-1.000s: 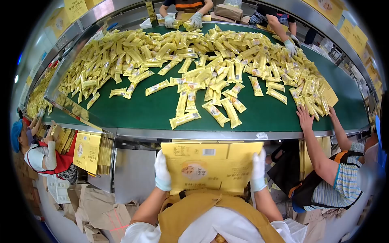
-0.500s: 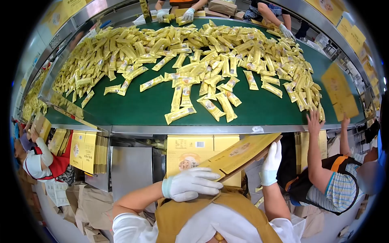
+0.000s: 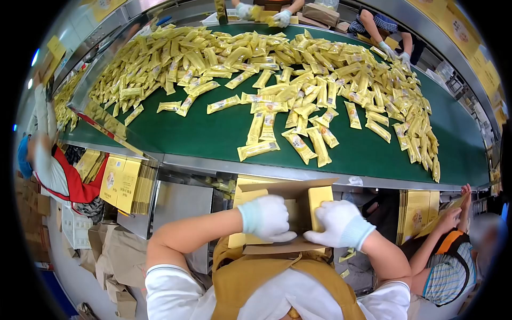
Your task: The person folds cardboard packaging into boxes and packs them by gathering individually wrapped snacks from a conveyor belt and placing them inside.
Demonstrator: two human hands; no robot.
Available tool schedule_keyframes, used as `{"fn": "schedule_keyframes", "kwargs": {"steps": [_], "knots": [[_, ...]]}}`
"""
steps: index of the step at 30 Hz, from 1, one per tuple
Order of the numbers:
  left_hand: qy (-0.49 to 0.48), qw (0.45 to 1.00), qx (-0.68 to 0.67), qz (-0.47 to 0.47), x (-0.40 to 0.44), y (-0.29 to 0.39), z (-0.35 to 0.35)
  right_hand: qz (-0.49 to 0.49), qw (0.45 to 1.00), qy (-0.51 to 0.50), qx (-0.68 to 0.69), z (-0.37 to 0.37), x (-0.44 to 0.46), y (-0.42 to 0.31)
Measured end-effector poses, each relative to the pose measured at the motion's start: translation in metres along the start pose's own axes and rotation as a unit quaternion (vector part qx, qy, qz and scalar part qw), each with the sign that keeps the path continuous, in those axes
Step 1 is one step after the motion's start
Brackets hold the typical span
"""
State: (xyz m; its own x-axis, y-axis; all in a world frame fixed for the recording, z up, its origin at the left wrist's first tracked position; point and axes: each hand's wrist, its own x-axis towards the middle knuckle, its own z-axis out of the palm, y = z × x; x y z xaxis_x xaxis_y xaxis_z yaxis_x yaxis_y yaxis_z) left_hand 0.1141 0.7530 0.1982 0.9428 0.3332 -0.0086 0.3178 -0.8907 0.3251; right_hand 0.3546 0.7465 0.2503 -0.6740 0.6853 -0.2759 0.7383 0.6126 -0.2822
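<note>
A yellow cardboard box (image 3: 313, 208) stands opened out in front of my chest, its brown inside showing and its flaps spread. In a white glove, my left hand (image 3: 266, 217) grips the box's left side, fingers curled and thumb pointing inward. My right hand (image 3: 341, 224), gloved too, is closed on the right side flap with its thumb over the near edge. Fingertips of both hands are partly hidden. Beyond the box, many yellow wrapped bars (image 3: 258, 150) lie on a green conveyor belt (image 3: 202, 136).
A metal edge (image 3: 256, 172) runs along the belt's near side. Flat yellow cartons (image 3: 125, 184) stand stacked at left, with more cartons (image 3: 416, 216) at right. Co-workers stand at both sides, and gloved hands (image 3: 280, 18) of others work across the belt. A metal box (image 3: 183, 208) sits left of me.
The flat carton has been opened into a box and brought square in front of me. My right hand has come down onto its right side. At right, a co-worker's carton has moved lower.
</note>
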Motion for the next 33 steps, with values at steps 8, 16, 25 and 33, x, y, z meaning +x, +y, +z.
{"fn": "schedule_keyframes", "kwargs": {"steps": [8,16,25,33], "knots": [[0.256,0.924,0.122,-0.257,-0.002,0.0,-0.019,-0.033,0.951,0.025,0.306,0.016,-0.018,0.032],[0.04,0.972,0.002,-0.232,0.004,0.033,-0.019,0.153,0.888,0.265,0.342,0.095,-0.006,0.037],[0.048,0.949,-0.091,-0.299,-0.005,0.014,-0.052,0.219,0.599,0.284,0.716,0.142,-0.01,0.122],[0.289,0.443,-0.839,-0.125,-0.008,0.008,0.064,0.201,0.799,0.387,0.413,0.111,-0.013,0.061]]}}
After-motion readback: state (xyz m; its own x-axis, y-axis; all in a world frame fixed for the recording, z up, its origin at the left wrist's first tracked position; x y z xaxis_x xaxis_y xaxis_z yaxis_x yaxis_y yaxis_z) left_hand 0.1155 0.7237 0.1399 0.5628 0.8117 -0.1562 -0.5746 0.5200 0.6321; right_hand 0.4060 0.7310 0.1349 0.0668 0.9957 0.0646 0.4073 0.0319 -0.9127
